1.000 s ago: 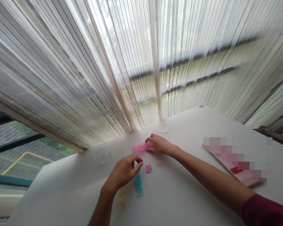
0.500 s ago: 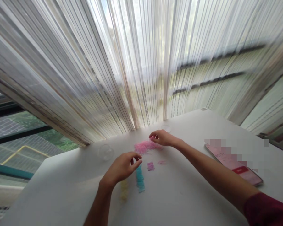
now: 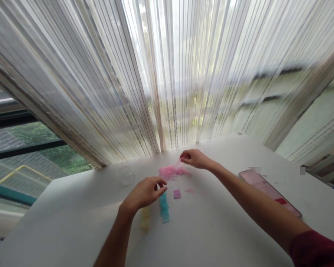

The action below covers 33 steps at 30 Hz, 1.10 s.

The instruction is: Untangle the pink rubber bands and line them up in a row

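A loose heap of thin pink pieces (image 3: 171, 172) lies on the white table. At its far right edge, my right hand (image 3: 195, 158) has its fingertips pinched together, with faint pink pieces showing just under them. My left hand (image 3: 147, 191) hovers in front of the heap, thumb and fingers curved with a gap between them and nothing visible inside. Below its fingertips runs a blue row of small pieces (image 3: 164, 210), and beside that a blurred yellow row (image 3: 145, 219). To the right sit a short purple row (image 3: 177, 194) and a few pale pink pieces (image 3: 189, 190).
A clear round container (image 3: 125, 175) stands left of the heap. A phone with a pink screen (image 3: 267, 189) lies at the right, partly behind my right forearm. Striped string curtains (image 3: 161, 92) hang along the far edge of the white table (image 3: 80, 207).
My right hand has shifted a little up and away from the pink heap, its fingertips still together. The left hand stays almost in place. The camera view has tilted slightly.
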Each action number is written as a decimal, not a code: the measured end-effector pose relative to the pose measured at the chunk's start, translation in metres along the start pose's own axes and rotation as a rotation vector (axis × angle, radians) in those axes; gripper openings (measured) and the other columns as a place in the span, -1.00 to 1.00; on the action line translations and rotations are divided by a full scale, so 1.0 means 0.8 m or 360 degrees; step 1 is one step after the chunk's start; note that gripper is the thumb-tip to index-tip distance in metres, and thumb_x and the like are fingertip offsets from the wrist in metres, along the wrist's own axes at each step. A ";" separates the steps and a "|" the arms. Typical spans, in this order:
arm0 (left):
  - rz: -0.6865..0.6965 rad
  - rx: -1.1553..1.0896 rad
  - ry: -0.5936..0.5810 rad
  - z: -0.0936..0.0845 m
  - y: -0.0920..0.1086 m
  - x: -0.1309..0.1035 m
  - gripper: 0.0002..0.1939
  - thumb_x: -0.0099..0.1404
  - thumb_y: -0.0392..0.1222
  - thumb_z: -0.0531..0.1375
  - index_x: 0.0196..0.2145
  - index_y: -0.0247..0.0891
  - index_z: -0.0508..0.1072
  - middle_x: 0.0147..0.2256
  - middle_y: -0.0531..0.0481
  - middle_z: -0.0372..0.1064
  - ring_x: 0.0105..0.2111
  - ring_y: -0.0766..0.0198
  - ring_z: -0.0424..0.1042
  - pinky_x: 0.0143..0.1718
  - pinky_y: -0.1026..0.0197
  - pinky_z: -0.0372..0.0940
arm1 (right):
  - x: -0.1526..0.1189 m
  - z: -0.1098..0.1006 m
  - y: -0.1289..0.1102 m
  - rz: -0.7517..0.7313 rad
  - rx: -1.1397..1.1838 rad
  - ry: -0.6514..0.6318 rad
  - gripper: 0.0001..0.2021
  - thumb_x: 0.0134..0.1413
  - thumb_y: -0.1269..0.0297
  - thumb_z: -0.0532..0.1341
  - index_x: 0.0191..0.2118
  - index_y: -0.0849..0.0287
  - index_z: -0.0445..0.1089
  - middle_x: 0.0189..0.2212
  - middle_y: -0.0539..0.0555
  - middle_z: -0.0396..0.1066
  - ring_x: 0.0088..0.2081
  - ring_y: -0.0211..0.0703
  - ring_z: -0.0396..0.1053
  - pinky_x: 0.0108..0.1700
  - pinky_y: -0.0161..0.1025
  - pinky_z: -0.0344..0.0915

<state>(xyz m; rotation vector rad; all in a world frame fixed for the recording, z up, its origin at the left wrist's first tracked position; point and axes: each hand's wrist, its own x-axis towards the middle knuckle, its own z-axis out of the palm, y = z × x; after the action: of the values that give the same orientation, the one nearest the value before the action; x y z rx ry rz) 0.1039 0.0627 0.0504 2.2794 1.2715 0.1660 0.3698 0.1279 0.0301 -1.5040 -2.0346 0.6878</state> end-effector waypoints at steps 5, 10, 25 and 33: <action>0.0016 -0.0039 0.0018 -0.002 -0.005 -0.004 -0.64 0.32 0.04 0.12 -0.12 -0.20 0.58 -0.23 -0.06 0.58 -0.28 0.17 0.52 -0.21 0.20 0.35 | -0.014 -0.034 -0.013 -0.0024 0.0091 0.0021 -0.80 0.16 0.22 0.24 -0.23 0.22 0.54 -0.44 0.05 0.53 -0.38 -0.22 0.45 -0.32 -0.32 0.32; -0.0012 -0.0049 -0.0003 -0.009 -0.001 -0.009 -0.64 0.31 0.02 0.14 -0.10 -0.22 0.58 -0.23 -0.08 0.58 -0.28 0.16 0.53 -0.21 0.19 0.35 | -0.063 -0.046 -0.032 -0.0088 0.0139 -0.0037 -0.75 0.16 0.13 0.24 -0.23 0.22 0.54 -0.45 0.05 0.49 -0.41 -0.22 0.39 -0.34 -0.30 0.30; 0.0266 -0.0043 -0.0068 0.031 0.054 -0.065 -0.80 0.38 -0.14 0.14 -0.14 -0.13 0.55 -0.29 0.00 0.52 -0.31 0.22 0.48 -0.21 0.22 0.32 | -0.178 0.053 -0.032 -0.0380 0.0259 -0.0597 -0.66 0.10 0.19 0.34 -0.01 0.15 0.51 -0.22 0.12 0.52 -0.26 -0.16 0.45 -0.14 -0.24 0.36; 0.0259 -0.0145 0.0177 0.115 0.033 -0.086 -0.58 0.33 -0.16 0.22 0.13 -0.18 0.29 0.07 -0.17 0.35 -0.34 0.28 0.47 -0.15 0.11 0.45 | -0.161 0.015 -0.019 -0.0199 0.0343 -0.0689 -0.76 0.21 0.28 0.19 -0.06 0.16 0.51 -0.23 0.08 0.57 -0.28 -0.19 0.47 -0.21 -0.28 0.37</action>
<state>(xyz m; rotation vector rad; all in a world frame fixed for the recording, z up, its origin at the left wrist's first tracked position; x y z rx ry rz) 0.1181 -0.0400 -0.0058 2.3210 1.1073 0.4058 0.3836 -0.0012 0.0182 -1.1665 -2.2506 1.2220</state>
